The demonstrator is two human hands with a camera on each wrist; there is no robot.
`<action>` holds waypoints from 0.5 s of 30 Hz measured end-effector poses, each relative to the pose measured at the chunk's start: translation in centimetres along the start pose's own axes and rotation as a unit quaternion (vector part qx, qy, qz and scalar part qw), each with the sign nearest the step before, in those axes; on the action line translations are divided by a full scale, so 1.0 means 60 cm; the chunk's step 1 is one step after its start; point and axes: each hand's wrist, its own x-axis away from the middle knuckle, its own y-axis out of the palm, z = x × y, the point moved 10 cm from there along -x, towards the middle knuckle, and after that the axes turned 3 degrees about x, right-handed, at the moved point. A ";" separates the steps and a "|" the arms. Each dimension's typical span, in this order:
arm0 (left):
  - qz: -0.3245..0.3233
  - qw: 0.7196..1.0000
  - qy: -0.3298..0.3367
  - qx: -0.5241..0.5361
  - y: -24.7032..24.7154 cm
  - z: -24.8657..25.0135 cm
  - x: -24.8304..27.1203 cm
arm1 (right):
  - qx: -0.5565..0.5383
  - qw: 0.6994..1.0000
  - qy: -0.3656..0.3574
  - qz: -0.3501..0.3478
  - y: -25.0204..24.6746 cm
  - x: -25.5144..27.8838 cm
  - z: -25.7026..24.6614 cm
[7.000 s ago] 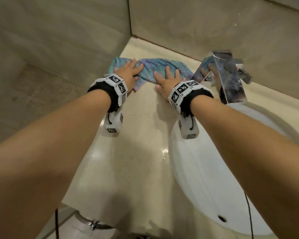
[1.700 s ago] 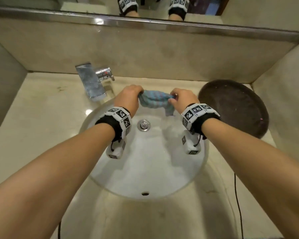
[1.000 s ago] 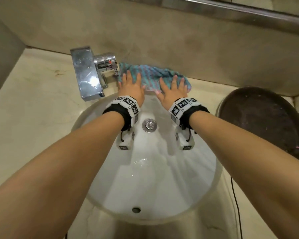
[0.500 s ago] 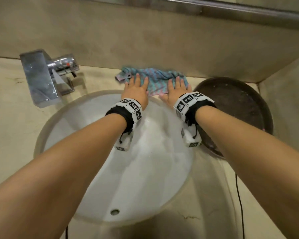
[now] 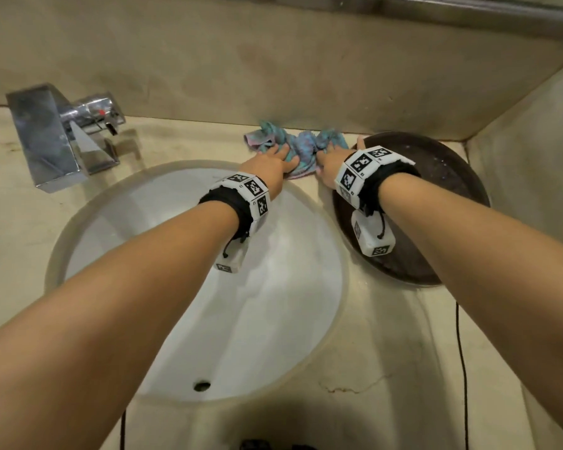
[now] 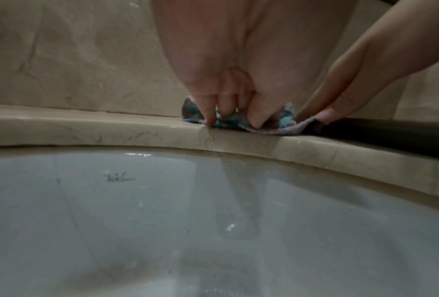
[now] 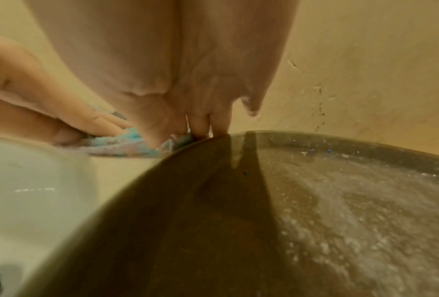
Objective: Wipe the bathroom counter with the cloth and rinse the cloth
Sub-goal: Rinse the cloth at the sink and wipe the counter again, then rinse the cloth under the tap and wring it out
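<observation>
A teal and pink cloth point(image 5: 301, 144) lies bunched on the beige counter point(image 5: 182, 141) behind the white sink point(image 5: 241, 303), close to the back wall. My left hand point(image 5: 275, 159) grips its left part. In the left wrist view the curled fingers and thumb of my left hand point(image 6: 233, 118) dig into the cloth point(image 6: 228, 122). My right hand point(image 5: 330, 159) grips the right part, right at the rim of a dark round tray point(image 5: 442, 177). In the right wrist view my right hand point(image 7: 180, 128) has thumb and fingers curled into the cloth point(image 7: 122, 146).
A chrome faucet point(image 5: 56, 138) stands at the back left of the sink. The dark tray fills the right corner and is wet and speckled. Walls close in behind and on the right. A thin black cable point(image 5: 462, 368) hangs by my right arm.
Both hands slid the cloth rightward along the back of the counter to the tray's rim. The cloth, flat under straight fingers half a second ago, is now bunched in curled fingers.
</observation>
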 end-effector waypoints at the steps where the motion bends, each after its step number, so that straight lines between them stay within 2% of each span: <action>1: -0.001 1.000 0.000 -0.007 0.001 0.003 0.006 | -0.012 1.000 -0.008 0.009 -0.002 0.008 -0.006; 7: -0.028 0.998 0.013 -0.048 0.021 0.008 0.052 | 0.003 0.999 -0.039 -0.004 0.003 0.047 -0.046; 12: -0.058 0.998 -0.029 0.003 0.059 -0.032 0.117 | 0.011 0.997 -0.067 -0.028 -0.003 0.088 -0.103; 15: -0.035 0.996 -0.064 0.045 0.055 -0.078 0.166 | -0.020 0.995 -0.094 -0.011 -0.021 0.115 -0.149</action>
